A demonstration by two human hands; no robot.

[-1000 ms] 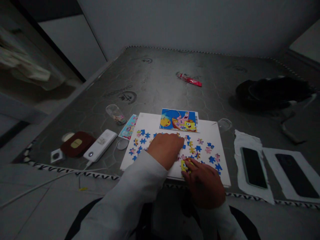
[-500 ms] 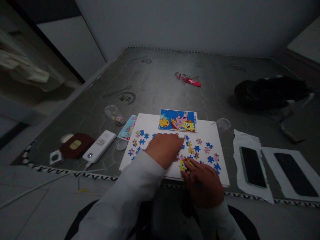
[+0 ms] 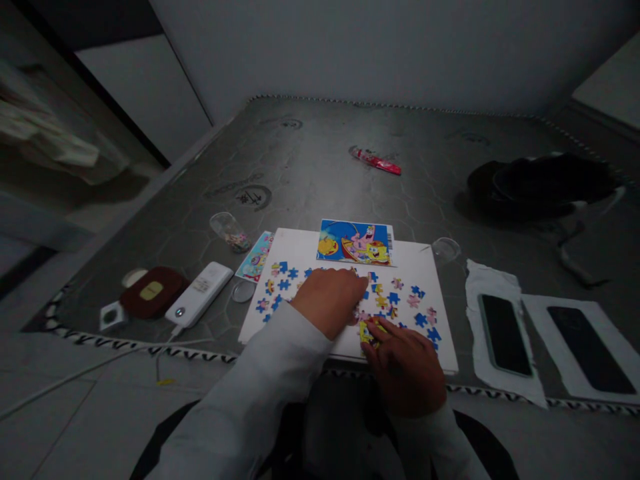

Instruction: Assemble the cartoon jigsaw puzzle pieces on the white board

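Observation:
A white board lies on a grey quilted surface, with a cartoon picture card at its far edge. Scattered jigsaw pieces lie on it, mostly blue with some pink. My left hand rests on the board in a white sleeve, its fingers curled and their tips hidden among the pieces. My right hand lies at the near edge of the board, its fingers closed around yellow jigsaw pieces, which are partly covered.
Left of the board lie a white power bank, a dark red case and a clear cup. Several phones sit on white paper to the right. Behind lie a dark cloth and a red wrapper.
The head view has shifted slightly. Both hands stay in nearly the same places on the board, with the right hand still at the yellow pieces.

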